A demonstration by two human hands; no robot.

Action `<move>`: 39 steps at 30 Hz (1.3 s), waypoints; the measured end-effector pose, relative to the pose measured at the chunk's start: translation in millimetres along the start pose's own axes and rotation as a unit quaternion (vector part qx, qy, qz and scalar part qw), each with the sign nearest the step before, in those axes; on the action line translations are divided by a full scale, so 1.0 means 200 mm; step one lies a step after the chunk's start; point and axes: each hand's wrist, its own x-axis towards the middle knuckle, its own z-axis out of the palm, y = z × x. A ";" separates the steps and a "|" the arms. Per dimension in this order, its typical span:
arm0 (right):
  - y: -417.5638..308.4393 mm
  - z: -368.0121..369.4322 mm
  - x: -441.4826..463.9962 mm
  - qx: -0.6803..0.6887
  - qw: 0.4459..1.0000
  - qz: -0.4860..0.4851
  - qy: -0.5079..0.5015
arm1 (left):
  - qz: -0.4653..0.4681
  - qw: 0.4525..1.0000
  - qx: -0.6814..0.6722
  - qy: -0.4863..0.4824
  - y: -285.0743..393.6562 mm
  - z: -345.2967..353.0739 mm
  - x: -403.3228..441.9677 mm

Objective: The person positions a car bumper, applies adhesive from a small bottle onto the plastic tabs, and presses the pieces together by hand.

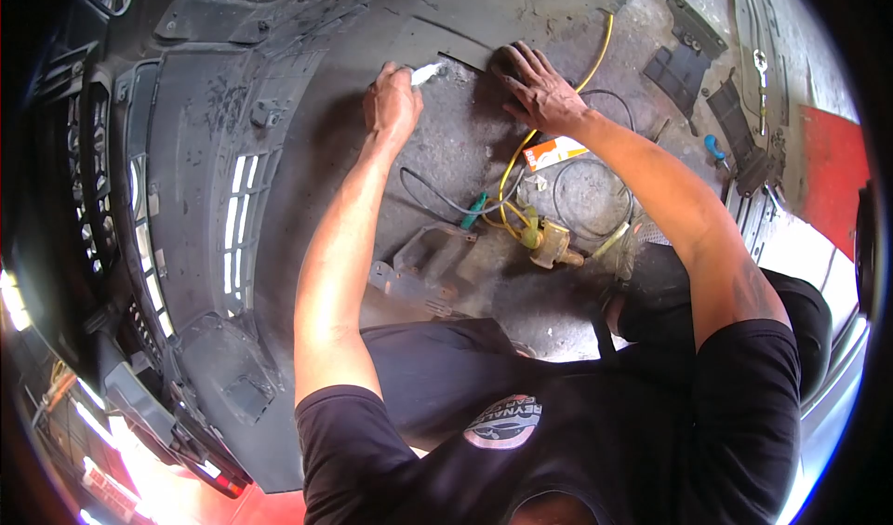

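My left hand (392, 106) is closed around a slim white object (426, 74) whose kind I cannot make out. Its far end meets the edge of a dark plastic car bumper (372, 69), close to a narrow slot in it. To the right of that slot, my right hand (544, 90) lies with fingers spread on the bumper's dark surface, holding nothing. Below my right wrist sits an orange and white box (555, 153). A yellow cable (598, 55) runs past the right hand and down to a brass-coloured tool (553, 246) on the floor.
A green-handled tool (474, 211) and a dark metal bracket (423, 255) lie nearer my body. On the right are black plastic pieces (677, 74), a blue-handled screwdriver (714, 149), a wrench (761, 65) and a red panel (831, 167). The bumper's ribbed grille fills the left side.
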 end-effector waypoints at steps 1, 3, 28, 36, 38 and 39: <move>0.00 0.00 0.00 0.000 1.000 -0.001 -0.001 | 0.000 1.000 -0.001 0.000 0.00 0.00 0.00; 0.00 0.00 0.00 0.000 1.000 -0.002 -0.002 | 0.001 1.000 -0.001 -0.002 0.01 -0.01 0.00; -0.01 -0.02 0.00 0.003 1.000 -0.002 0.003 | -0.012 0.999 0.016 -0.028 0.02 -0.05 -0.03; -0.02 -0.03 0.01 0.000 1.000 0.000 0.003 | -0.007 1.000 0.024 -0.015 0.01 -0.04 -0.03; -0.02 -0.03 0.01 -0.002 1.000 0.000 -0.003 | -0.008 1.000 0.018 -0.020 0.01 -0.04 -0.03; -0.01 -0.03 0.01 -0.003 1.000 0.001 -0.006 | -0.009 1.000 0.016 -0.020 0.01 -0.04 -0.03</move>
